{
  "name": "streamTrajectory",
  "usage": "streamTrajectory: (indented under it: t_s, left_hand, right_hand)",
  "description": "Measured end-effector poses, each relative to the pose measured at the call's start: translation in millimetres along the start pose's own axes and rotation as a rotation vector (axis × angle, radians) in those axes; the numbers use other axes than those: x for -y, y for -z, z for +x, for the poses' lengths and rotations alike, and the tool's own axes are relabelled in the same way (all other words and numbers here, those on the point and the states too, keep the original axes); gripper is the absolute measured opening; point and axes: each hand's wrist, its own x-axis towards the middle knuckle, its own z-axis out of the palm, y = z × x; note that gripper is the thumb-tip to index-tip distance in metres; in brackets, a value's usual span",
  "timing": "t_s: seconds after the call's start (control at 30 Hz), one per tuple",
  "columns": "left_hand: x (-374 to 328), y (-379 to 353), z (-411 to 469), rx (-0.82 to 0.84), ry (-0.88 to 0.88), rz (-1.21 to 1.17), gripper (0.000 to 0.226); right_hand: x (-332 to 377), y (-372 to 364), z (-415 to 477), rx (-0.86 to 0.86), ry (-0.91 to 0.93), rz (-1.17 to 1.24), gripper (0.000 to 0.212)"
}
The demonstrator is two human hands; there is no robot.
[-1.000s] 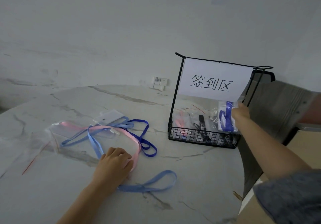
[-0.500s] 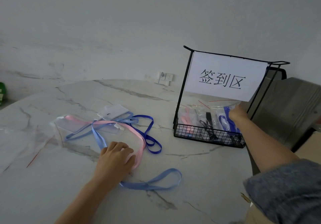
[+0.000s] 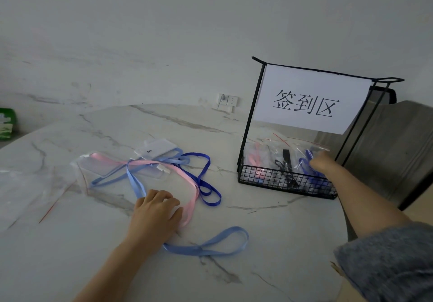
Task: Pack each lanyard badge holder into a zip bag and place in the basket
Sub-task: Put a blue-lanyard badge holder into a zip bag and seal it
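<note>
The right grip (image 3: 321, 164) touches a clear zip bag (image 3: 302, 149) in the black wire basket (image 3: 269, 181), hold unclear; the left grip (image 3: 156, 211) rests loosely curled, empty, on the marble bench (image 3: 281, 243).

A white, grey-veined marble table (image 3: 117, 266) fills the foreground. Behind the table rises a pale veined wall (image 3: 164, 32) with a white socket plate (image 3: 228, 101). Off the table's left edge sits a green packet (image 3: 5, 123); off its right, a grey wood-grain panel (image 3: 386, 149). The light is dim and even.
</note>
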Motion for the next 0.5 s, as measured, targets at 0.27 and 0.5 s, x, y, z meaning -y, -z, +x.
streamTrajectory:
  t_s: [0.27, 0.5]
  left_hand:
    - [1.7, 2.0, 1.9, 0.046, 0.068, 0.033, 0.046]
    - [0.0, 10.4, 0.2, -0.08, 0.249, -0.018, 0.028]
  right_hand:
    - [-11.7, -15.9, -3.3, -0.196, 0.006, -0.144, 0.049]
    - [31.6, -17.3, -103.3, -0.378, 0.329, -0.274, 0.038]
